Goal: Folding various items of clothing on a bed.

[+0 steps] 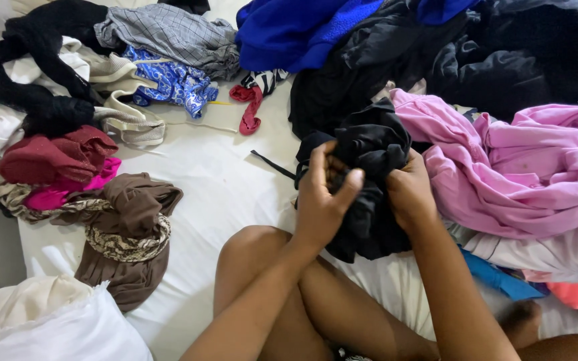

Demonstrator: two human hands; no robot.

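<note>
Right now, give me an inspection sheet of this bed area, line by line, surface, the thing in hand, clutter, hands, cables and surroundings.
Surface: white bedsheet, bare in the middle, clothes heaped at both sides.
Job's things: black garment, bunched up, held over the person's crossed legs.
Clutter: pink garment beside the hands on the right; blue garment and dark clothes at the top; brown garment, maroon garment and grey checked garment on the left.
Grippers: left hand and right hand both closed on the black garment.
Cables: nothing seen.
Surroundings: white pillow at the lower left corner.
</note>
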